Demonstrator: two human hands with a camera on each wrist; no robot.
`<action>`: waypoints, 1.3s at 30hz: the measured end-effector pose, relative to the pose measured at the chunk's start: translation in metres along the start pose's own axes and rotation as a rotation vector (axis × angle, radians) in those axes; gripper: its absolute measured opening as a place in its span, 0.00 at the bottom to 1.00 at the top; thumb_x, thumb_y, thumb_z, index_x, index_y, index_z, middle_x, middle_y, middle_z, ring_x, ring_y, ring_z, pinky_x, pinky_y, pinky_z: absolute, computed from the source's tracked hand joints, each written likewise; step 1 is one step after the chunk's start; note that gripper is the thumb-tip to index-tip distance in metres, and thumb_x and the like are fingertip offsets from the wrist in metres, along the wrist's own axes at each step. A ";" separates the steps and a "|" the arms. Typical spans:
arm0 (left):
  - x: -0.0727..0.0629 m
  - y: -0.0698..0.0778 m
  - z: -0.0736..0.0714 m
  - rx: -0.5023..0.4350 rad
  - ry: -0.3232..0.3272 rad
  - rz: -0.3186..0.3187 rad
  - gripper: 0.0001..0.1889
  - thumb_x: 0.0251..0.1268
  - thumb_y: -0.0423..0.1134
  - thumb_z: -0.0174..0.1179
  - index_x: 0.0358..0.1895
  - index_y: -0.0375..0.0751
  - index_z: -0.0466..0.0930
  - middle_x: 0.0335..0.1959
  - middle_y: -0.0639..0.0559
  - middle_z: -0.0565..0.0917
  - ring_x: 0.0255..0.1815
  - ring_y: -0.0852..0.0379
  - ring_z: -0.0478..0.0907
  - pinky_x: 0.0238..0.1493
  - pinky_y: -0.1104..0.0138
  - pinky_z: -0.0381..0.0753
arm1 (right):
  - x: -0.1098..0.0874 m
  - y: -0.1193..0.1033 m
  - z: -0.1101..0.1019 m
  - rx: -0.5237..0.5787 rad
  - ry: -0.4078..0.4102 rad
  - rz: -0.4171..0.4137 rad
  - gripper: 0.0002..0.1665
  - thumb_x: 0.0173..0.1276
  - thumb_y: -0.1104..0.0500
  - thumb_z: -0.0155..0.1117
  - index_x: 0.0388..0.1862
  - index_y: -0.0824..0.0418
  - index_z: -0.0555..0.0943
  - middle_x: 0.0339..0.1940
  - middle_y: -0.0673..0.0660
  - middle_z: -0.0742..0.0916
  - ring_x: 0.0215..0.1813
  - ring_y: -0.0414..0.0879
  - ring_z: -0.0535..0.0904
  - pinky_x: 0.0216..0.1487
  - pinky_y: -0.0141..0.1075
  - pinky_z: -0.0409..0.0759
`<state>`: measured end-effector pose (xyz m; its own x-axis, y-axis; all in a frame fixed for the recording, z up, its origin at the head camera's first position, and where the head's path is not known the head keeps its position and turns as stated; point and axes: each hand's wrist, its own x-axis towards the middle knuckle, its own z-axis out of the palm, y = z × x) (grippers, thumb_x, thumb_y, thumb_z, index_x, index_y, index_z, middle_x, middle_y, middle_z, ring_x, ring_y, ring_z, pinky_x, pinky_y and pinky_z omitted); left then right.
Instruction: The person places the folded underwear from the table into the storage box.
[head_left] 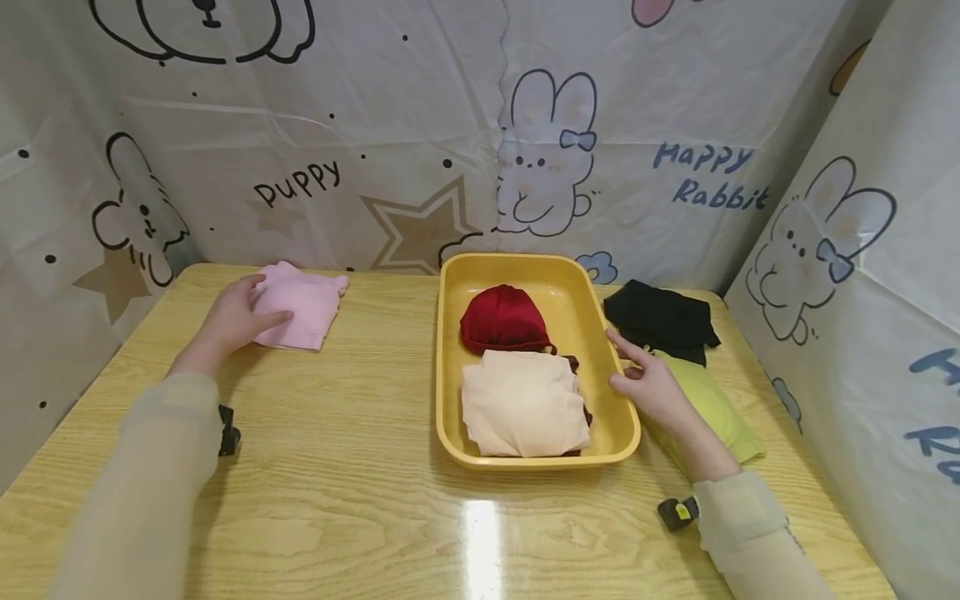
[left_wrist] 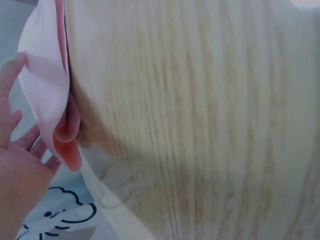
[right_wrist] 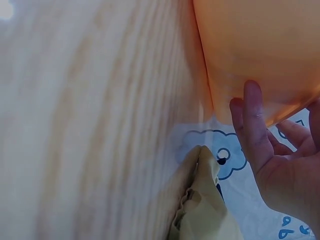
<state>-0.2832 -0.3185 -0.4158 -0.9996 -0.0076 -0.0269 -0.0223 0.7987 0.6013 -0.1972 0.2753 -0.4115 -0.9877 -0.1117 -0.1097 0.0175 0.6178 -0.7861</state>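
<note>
At the far left of the table, my left hand [head_left: 238, 317] rests on the left side of a folded pink garment [head_left: 303, 308]. Its thumb lies over the cloth and its fingers spread along the edge. In the left wrist view, layered folds of the pink garment [left_wrist: 45, 75] show beside the fingers. My right hand [head_left: 651, 382] touches the right wall of a yellow tray [head_left: 611, 425] with extended fingers, as the right wrist view also shows. Inside the tray sit a dome-shaped dark red garment [head_left: 504, 319] and a folded cream garment [head_left: 523, 404], with dark maroon cloth peeking out beneath it.
Right of the tray lie a black garment [head_left: 660, 317] and a yellow-green garment [head_left: 712, 404], the latter partly behind my right forearm. Printed sheets [head_left: 420, 125] stand around the back and sides of the wooden table [head_left: 337, 500].
</note>
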 end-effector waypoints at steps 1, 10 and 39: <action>0.000 -0.001 0.000 -0.003 -0.004 -0.014 0.51 0.58 0.54 0.63 0.73 0.29 0.44 0.70 0.26 0.53 0.69 0.29 0.50 0.68 0.41 0.52 | 0.000 0.000 0.000 0.001 -0.001 0.001 0.43 0.62 0.62 0.58 0.75 0.44 0.56 0.64 0.65 0.70 0.46 0.53 0.77 0.43 0.28 0.80; 0.004 -0.005 0.001 -0.042 -0.068 -0.089 0.56 0.56 0.64 0.59 0.74 0.31 0.37 0.72 0.26 0.47 0.71 0.30 0.47 0.68 0.41 0.51 | 0.000 -0.001 0.000 0.008 -0.006 0.006 0.43 0.62 0.62 0.58 0.75 0.44 0.56 0.65 0.66 0.69 0.47 0.54 0.76 0.43 0.28 0.80; 0.011 0.003 0.012 -0.039 -0.021 -0.273 0.62 0.49 0.69 0.60 0.73 0.30 0.35 0.69 0.24 0.49 0.66 0.24 0.45 0.65 0.37 0.48 | 0.000 -0.001 0.001 0.043 -0.013 -0.024 0.42 0.62 0.64 0.57 0.75 0.48 0.57 0.62 0.66 0.71 0.45 0.54 0.77 0.41 0.27 0.80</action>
<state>-0.2939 -0.3092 -0.4240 -0.9558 -0.2069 -0.2087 -0.2922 0.7452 0.5995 -0.1972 0.2741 -0.4115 -0.9857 -0.1369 -0.0981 0.0003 0.5811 -0.8138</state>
